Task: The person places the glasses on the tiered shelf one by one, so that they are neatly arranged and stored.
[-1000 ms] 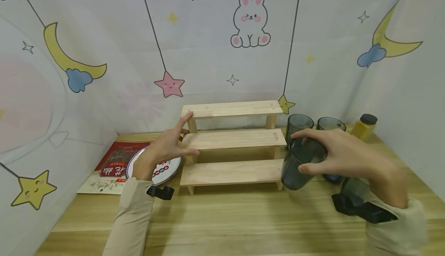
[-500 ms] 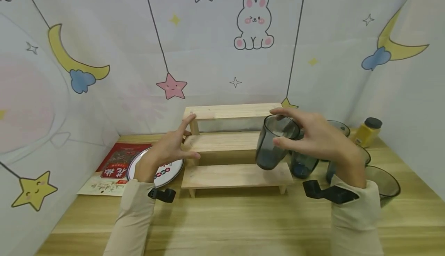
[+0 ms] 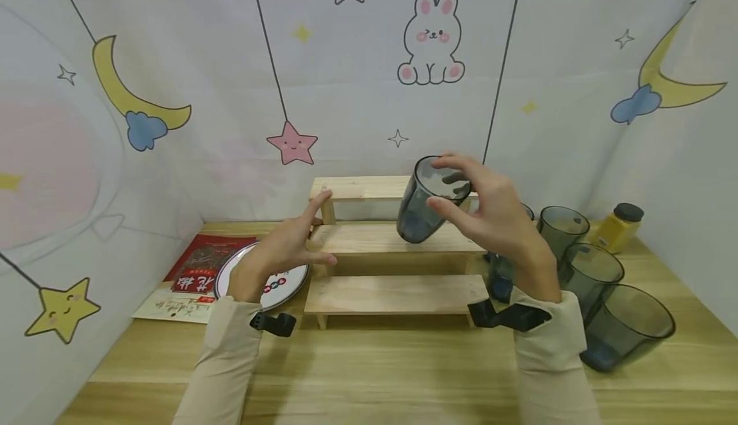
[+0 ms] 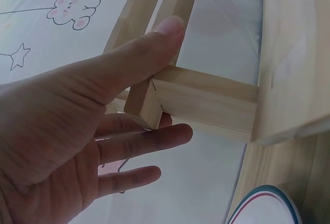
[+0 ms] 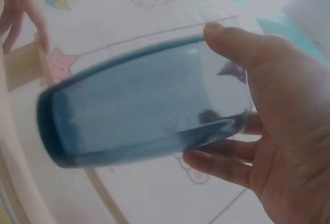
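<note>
A smoky blue-grey drinking glass [image 3: 416, 215] is in my right hand [image 3: 498, 213], thumb and fingers around its rim end. It hangs tilted over the middle shelf of a three-tier wooden rack [image 3: 398, 295], base toward the lower left. In the right wrist view the tumbler [image 5: 124, 113] lies nearly sideways, its inside see-through. My left hand [image 3: 277, 255] touches the rack's left end, index finger up by the top shelf and thumb by the middle one. The left wrist view shows straight fingers [image 4: 149, 144] behind a wooden end piece, with the thumb in front.
Several similar glasses [image 3: 631, 319] stand on the wooden table [image 3: 392, 374] right of the rack, partly behind my right forearm. A yellow jar with a black lid [image 3: 619, 229] is behind them. A round plate [image 3: 288, 287] and a red packet [image 3: 210, 255] lie left; a printed cloth [image 3: 357, 79] hangs behind.
My right hand has carried the glass left and up, from beside the rack to over its shelves. My left hand has stayed at the rack's left end. The view has shifted slightly.
</note>
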A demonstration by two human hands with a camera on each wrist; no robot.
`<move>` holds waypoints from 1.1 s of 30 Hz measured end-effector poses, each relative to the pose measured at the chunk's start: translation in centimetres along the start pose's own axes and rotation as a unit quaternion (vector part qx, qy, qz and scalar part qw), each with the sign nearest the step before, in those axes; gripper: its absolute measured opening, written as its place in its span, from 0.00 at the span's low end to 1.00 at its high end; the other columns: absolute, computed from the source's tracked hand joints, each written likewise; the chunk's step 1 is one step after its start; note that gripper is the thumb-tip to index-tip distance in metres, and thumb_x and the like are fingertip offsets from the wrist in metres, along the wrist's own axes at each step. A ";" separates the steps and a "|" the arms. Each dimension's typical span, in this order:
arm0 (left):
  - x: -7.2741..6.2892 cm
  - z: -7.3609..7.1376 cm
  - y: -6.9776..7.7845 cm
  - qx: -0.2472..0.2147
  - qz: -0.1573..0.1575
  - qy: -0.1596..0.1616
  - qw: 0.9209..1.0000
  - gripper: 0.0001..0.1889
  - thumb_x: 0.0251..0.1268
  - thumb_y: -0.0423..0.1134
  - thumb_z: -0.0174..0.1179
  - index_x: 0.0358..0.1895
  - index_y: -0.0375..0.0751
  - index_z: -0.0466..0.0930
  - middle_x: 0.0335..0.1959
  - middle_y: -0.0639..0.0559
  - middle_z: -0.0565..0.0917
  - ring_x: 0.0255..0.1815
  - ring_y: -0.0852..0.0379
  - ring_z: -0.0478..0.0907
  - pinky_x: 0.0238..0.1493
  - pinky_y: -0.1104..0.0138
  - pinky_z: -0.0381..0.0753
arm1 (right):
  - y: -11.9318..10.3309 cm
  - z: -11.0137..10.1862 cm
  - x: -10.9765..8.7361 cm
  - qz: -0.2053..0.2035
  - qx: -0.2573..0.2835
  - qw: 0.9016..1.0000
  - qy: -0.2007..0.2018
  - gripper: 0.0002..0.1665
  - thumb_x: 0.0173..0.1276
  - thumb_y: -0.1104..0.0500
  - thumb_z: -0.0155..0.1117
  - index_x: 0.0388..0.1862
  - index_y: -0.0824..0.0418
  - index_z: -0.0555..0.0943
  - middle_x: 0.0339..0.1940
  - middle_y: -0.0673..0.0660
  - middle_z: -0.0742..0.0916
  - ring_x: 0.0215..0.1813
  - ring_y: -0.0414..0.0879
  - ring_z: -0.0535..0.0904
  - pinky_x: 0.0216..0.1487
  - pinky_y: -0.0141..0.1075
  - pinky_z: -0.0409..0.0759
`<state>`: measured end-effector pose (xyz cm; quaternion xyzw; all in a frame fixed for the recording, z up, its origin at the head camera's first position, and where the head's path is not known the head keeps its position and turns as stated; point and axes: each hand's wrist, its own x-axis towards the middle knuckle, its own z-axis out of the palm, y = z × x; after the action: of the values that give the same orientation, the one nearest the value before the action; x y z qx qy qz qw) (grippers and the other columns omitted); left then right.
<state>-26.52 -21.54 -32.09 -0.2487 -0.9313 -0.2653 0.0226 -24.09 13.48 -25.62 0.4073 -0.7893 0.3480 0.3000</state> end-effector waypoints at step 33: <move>0.2 -0.1 0.3 0.014 0.018 -0.009 1.000 0.62 0.52 0.41 0.78 0.81 0.53 0.37 0.62 0.29 0.77 0.61 0.32 0.75 0.61 0.42 0.71 | 1.3 7.1 3.6 0.004 0.023 0.986 0.163 0.38 0.75 0.36 0.53 0.64 0.68 0.71 0.74 0.68 0.68 0.68 0.58 0.70 0.63 0.55 0.71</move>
<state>-26.54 -21.25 -31.84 -0.2673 -0.9304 -0.2499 0.0224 -28.32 6.86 -27.37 0.3487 -0.7234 0.4287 0.4140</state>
